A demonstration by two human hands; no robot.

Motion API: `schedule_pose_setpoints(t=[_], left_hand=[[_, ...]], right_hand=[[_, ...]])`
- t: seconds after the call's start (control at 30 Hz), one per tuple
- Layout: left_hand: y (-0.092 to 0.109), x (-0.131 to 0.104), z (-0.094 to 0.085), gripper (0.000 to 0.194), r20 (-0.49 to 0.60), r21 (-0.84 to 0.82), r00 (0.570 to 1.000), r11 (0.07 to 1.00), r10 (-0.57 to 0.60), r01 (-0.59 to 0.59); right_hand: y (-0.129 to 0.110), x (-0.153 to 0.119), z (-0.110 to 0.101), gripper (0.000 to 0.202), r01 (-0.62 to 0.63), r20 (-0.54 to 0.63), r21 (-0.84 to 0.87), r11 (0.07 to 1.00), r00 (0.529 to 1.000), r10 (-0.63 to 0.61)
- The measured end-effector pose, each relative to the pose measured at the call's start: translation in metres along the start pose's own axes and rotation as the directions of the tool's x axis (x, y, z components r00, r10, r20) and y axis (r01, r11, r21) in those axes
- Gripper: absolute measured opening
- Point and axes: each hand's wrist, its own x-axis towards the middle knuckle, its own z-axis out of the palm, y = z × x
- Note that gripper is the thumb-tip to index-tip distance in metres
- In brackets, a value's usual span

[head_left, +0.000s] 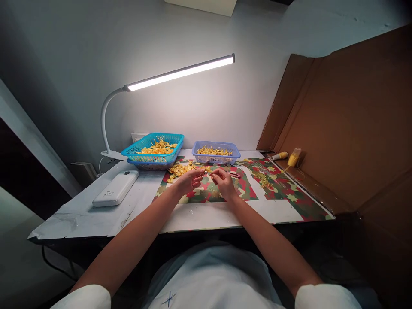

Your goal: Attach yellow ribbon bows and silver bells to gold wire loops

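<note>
Over the middle of a camouflage-patterned sheet (251, 191), my left hand (189, 182) and my right hand (223, 183) face each other with only a small gap between them. Both are closed in a pinch at the fingertips. Something tiny shows at the left fingertips, too small to name; what the right fingers hold is hidden. Just behind my left hand lies a loose pile of yellow-gold, petal-like pieces (179, 171). A slim reddish tool (234, 175) rests on the sheet beyond my right hand, its kind unclear.
A turquoise basket (130, 152) of gold pieces stands back left, stacked on another basket. A lilac basket (216, 160) holds more. A white power bank (112, 191) lies left under a lamp (180, 73). Thin gold strands (263, 179), a yellow-capped bottle (293, 158) and cardboard (347, 120) are right.
</note>
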Motion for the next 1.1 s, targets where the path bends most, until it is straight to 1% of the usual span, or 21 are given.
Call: schedule_pose_setpoints(t=[0.17,0.33,0.6,0.87,1.1], left_hand=[[0.000,0.001,0.000,0.027,0.008,0.029,1.000,0.999,0.031,-0.031],[0.001,0.000,0.001,0.033,0.021,0.062,0.998,0.996,0.059,-0.060],[0.002,-0.002,0.003,0.034,0.042,0.114,0.996,0.990,0.082,-0.087],[-0.001,0.001,0.002,0.028,0.034,0.162,0.994,0.981,0.103,-0.108],[-0.003,0.002,0.001,0.024,0.028,0.202,0.995,0.974,0.098,-0.102]], right_hand=[[-0.010,-0.005,-0.005,0.011,0.086,-0.016,-0.171,0.982,0.996,-0.090],[-0.014,-0.006,-0.007,0.013,0.134,0.000,-0.273,0.953,0.990,-0.140],[-0.011,-0.006,-0.008,0.014,0.170,0.015,-0.331,0.928,0.984,-0.175],[-0.010,-0.005,-0.009,0.015,0.205,0.040,-0.379,0.902,0.978,-0.205],[-0.008,-0.005,-0.011,0.016,0.265,0.079,-0.441,0.858,0.963,-0.257]])
